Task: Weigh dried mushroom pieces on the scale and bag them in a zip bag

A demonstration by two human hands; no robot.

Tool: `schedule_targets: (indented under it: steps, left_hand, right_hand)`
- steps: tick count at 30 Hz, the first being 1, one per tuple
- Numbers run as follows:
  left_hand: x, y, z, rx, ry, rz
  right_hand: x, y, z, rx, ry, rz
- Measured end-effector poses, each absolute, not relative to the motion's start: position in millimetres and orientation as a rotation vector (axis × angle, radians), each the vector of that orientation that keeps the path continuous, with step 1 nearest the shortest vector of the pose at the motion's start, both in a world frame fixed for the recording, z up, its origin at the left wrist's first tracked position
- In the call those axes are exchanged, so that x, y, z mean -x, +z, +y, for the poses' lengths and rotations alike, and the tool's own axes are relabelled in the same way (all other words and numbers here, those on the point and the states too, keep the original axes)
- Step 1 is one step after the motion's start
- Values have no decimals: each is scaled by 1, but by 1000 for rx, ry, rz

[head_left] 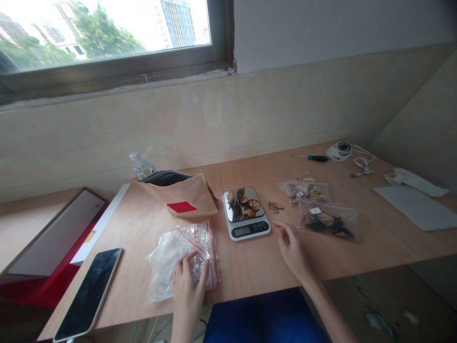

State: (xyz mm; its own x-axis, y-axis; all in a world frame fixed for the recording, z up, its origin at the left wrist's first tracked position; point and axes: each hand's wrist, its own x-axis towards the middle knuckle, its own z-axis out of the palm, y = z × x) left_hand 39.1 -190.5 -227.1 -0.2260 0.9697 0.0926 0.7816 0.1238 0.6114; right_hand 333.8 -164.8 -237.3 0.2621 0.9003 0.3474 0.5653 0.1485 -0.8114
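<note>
My left hand (189,278) rests on a pile of clear zip bags (162,257) with red seal lines, its fingers spread. Just right of the kitchen scale (252,233), my right hand (293,250) hovers over or rests on the table, fingers loosely bent and nothing visible in them. Several dried brown slices (253,205), perhaps mushroom, lie on the scale's shiny plate; its display is too small to read. A few pale brown pieces (274,207) are on the wood beside it. Further right are a filled zip bag (326,221) of dark dried pieces and another bag (309,190) behind it.
An open kraft pouch (185,193) with a red label stands behind the zip bags, near a plastic bottle (141,164). A phone (91,290) lies at the left edge. Toward the back right are a screwdriver (317,158), a white camera (339,151) and a cable (363,166).
</note>
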Motion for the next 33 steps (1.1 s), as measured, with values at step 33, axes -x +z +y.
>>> schedule_targets:
  steps: [33]
  left_hand:
    - [-62,-215,-174,-1858,514,2464]
  right_hand:
    - [-258,-187,-114,1272,-27,-2114]
